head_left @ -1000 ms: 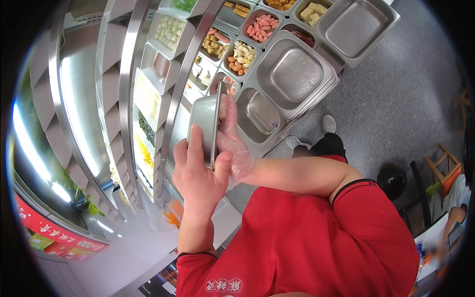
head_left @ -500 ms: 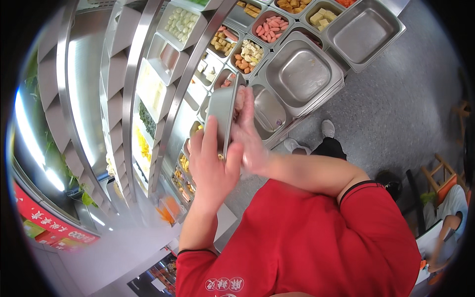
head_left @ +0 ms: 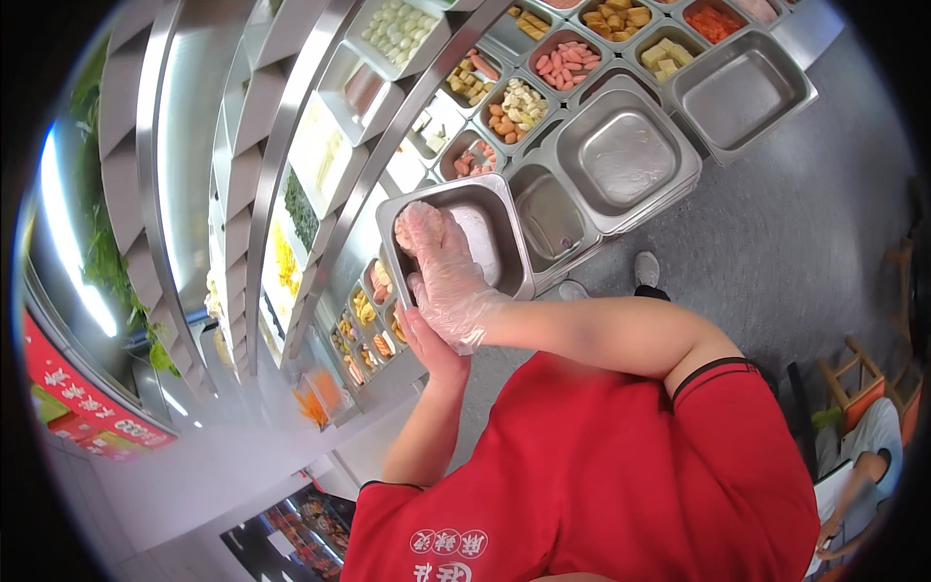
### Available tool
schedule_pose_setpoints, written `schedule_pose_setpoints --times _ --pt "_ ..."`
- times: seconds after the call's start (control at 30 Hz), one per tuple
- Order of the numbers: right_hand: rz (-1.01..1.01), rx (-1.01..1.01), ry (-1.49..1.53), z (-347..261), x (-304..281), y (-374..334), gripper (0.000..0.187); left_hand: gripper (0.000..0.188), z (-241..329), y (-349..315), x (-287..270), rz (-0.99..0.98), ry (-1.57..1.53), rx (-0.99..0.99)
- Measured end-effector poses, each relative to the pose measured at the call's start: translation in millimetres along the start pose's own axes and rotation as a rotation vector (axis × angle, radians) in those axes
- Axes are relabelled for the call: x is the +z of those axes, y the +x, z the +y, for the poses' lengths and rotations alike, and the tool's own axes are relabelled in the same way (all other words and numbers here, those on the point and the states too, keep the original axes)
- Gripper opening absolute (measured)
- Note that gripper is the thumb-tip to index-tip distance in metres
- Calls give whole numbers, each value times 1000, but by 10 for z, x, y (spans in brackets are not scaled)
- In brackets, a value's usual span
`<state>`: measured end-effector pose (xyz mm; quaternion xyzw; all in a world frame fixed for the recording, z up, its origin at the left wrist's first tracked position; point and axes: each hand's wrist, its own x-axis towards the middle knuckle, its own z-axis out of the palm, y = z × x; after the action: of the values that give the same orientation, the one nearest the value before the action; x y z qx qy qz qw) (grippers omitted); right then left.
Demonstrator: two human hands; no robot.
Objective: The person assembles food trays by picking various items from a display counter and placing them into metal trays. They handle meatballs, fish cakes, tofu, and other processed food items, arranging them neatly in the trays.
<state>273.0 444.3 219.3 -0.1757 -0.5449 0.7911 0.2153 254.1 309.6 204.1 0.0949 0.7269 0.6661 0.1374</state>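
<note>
A deep steel food pan (head_left: 504, 254) is in front of me, its open top facing up. My left hand (head_left: 433, 346), bare, holds the pan at its near left side, with part of the fingers hidden under it. Inside the pan is my right hand (head_left: 448, 276) in a clear plastic glove. Its fingers are closed over pale pink food pieces (head_left: 403, 239) at the pan's left end; I cannot make out their kind. The rest of the pan's bottom shows bare metal.
Steel pans of food line the counter, among them pink sausages (head_left: 566, 66) and yellowish blocks (head_left: 667, 56). Stacked pans (head_left: 621, 160) and another pan (head_left: 742, 89) are at the right. Shelves with a metal rail (head_left: 373, 175) rise at the left. A person (head_left: 863, 466) sits far right.
The pan has turned from standing on its side to lying with its open top up. My left hand has shifted down to its near side; my right hand now reaches into its left end.
</note>
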Motion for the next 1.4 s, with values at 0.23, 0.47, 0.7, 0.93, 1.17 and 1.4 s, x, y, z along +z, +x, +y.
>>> schedule_pose_setpoints --times 0.23,0.47,0.7,0.93,1.17,1.4 --pt "82 337 448 146 374 -61 71 45 -219 -152 -268 6 -143 -36" --pt "194 126 456 260 548 -37 70 54 94 59 -370 -100 215 161" --pt "15 -108 805 234 212 36 92 60 832 208 70 -240 898 541" --pt "-93 -129 1100 248 -513 -157 76 93 1131 -37 984 -291 1259 774" --pt "-84 -64 1026 261 -1086 -329 79 95 978 -321 1540 -341 1529 708" --pt "-139 -60 962 342 -1136 -352 82 64 1059 -301 1390 -206 1303 702"
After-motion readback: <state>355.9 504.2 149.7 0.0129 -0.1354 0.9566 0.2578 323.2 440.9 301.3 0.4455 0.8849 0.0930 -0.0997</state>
